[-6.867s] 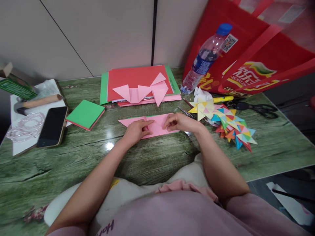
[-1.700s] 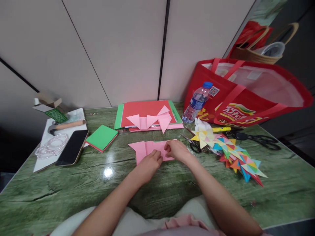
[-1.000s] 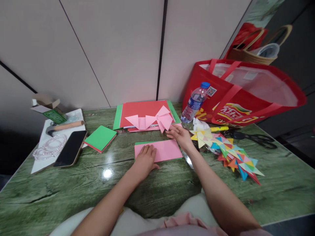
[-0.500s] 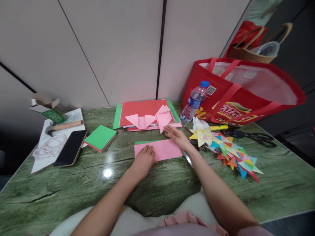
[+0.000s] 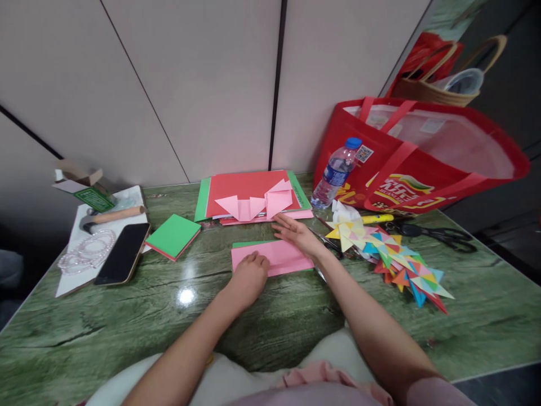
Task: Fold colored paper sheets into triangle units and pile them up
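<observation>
My left hand (image 5: 248, 276) rests on a long pink paper (image 5: 291, 261) lying over green paper (image 5: 249, 244), its fingers curled and close together at the left part. My right hand (image 5: 298, 235) reaches over the pink paper's upper right edge with fingers stretched out. Its fingertips are at the lower edge of a folded pink paper piece (image 5: 279, 197); whether they touch it is hard to tell. Another folded pink piece (image 5: 244, 208) with two pointed ends lies just left of it. Both pieces lie on a stack of red and green sheets (image 5: 249, 185).
A green square paper stack (image 5: 173, 235), phone (image 5: 122, 254), beads (image 5: 87, 252) and hammer (image 5: 114, 218) lie left. To the right are a water bottle (image 5: 336, 175), red bag (image 5: 406, 163), colourful folded-paper chain (image 5: 401, 259), yellow cutter (image 5: 377, 219) and black scissors (image 5: 439, 234).
My right hand has shifted slightly left along the stack's front edge. The right folded pink piece sits differently; its downward point no longer shows. My left fingers look more curled.
</observation>
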Action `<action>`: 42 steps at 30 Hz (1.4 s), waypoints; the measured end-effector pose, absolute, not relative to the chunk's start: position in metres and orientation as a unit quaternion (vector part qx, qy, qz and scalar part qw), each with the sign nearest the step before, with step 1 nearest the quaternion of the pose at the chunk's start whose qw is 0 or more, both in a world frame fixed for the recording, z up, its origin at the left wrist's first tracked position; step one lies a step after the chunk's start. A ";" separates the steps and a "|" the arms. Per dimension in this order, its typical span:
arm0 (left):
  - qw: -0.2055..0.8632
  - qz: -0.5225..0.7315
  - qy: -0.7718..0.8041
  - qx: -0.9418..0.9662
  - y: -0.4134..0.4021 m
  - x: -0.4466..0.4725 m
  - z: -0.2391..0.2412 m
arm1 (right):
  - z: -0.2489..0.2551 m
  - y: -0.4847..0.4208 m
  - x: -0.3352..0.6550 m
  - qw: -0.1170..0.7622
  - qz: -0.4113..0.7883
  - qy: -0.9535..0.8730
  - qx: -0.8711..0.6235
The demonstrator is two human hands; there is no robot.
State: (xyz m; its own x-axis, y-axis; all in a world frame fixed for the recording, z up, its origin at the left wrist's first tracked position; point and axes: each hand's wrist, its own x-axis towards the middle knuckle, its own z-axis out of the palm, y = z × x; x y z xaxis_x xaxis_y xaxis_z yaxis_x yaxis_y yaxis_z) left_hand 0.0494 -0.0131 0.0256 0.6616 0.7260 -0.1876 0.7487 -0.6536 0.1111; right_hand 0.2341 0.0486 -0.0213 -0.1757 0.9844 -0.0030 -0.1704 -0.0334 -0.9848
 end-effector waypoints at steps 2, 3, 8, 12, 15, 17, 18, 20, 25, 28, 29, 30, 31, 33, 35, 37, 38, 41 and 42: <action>0.096 -0.056 0.426 0.898 -0.013 0.049 0.027 | -0.012 0.044 0.233 0.471 0.503 -0.552 -0.470; 0.102 -0.054 0.442 0.890 -0.012 0.049 0.027 | -0.007 0.040 0.232 0.459 0.444 -0.588 -0.497; 0.125 -0.045 0.523 0.842 -0.011 0.047 0.028 | 0.017 0.013 0.224 0.277 0.353 -0.748 -0.489; 0.132 -0.039 0.520 0.843 -0.009 0.043 0.026 | 0.016 0.006 0.219 0.155 0.365 -0.797 -0.456; 0.142 -0.047 0.504 0.851 -0.008 0.041 0.029 | 0.011 0.009 0.218 0.144 0.348 -0.797 -0.472; 0.145 -0.051 0.505 0.849 -0.009 0.040 0.033 | 0.010 0.010 0.218 0.136 0.349 -0.792 -0.483; 0.148 -0.052 0.507 0.848 -0.009 0.040 0.034 | 0.010 0.010 0.218 0.130 0.351 -0.788 -0.488; 0.152 -0.051 0.513 0.843 -0.009 0.040 0.036 | 0.010 0.010 0.217 0.122 0.354 -0.783 -0.497; 0.156 -0.044 0.516 0.841 -0.009 0.038 0.034 | 0.010 0.009 0.218 0.129 0.350 -0.784 -0.496; 0.159 -0.046 0.503 0.848 -0.008 0.037 0.032 | 0.010 0.009 0.219 0.124 0.359 -0.786 -0.488; 0.158 -0.050 0.498 0.851 -0.008 0.037 0.032 | 0.010 0.009 0.219 0.121 0.360 -0.788 -0.484; 0.154 -0.055 0.496 0.853 -0.007 0.037 0.031 | 0.011 0.008 0.219 0.118 0.361 -0.790 -0.481; 0.148 -0.058 0.495 0.854 -0.007 0.036 0.031 | 0.011 0.008 0.219 0.117 0.361 -0.792 -0.478; 0.137 -0.056 0.497 0.855 -0.006 0.036 0.029 | 0.012 0.006 0.216 0.119 0.361 -0.794 -0.475; 0.134 -0.051 0.501 0.854 -0.006 0.037 0.028 | 0.011 0.004 0.213 0.120 0.356 -0.795 -0.475; 0.129 -0.042 0.503 0.853 -0.007 0.038 0.029 | 0.009 0.003 0.210 0.119 0.344 -0.798 -0.480; 0.117 -0.034 0.499 0.858 -0.009 0.039 0.031 | 0.008 0.003 0.208 0.117 0.337 -0.798 -0.485; 0.046 -0.001 0.454 0.890 -0.020 0.045 0.042 | 0.006 0.004 0.206 0.110 0.324 -0.796 -0.500; 0.026 0.002 0.442 0.897 -0.025 0.047 0.047 | 0.005 0.005 0.206 0.107 0.324 -0.794 -0.503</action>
